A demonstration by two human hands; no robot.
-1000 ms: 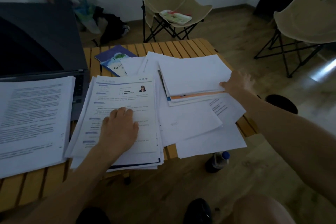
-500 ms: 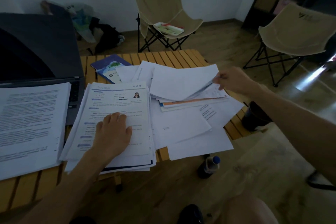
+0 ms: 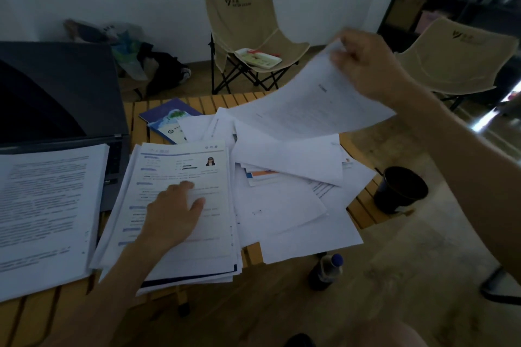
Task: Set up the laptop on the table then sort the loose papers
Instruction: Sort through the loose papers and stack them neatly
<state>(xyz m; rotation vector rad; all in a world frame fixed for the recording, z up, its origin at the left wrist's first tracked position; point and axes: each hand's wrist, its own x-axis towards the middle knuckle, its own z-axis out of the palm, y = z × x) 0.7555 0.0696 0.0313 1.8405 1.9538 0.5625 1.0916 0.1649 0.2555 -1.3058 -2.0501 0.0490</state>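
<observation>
An open dark laptop [image 3: 64, 93] stands at the left of the wooden slatted table [image 3: 363, 205], with a printed stack [image 3: 45, 211] lying over its keyboard. My left hand [image 3: 172, 214] rests flat on a middle stack [image 3: 180, 166] topped by a form with a small photo. My right hand [image 3: 366, 67] pinches the corner of a white printed sheet [image 3: 310, 104] and holds it lifted above the loose pile of papers [image 3: 287, 191] on the right half of the table.
A blue booklet [image 3: 169, 118] lies at the table's far side. Two beige folding chairs [image 3: 248, 36] [image 3: 456, 65] stand behind, one with a tray on its seat. A black bin [image 3: 400, 189] and a bottle [image 3: 327, 270] sit on the floor by the table's right edge.
My right hand took hold of the top sheet at its right edge and lifted it up off the loose pile. My left hand stayed pressed on the middle stack.
</observation>
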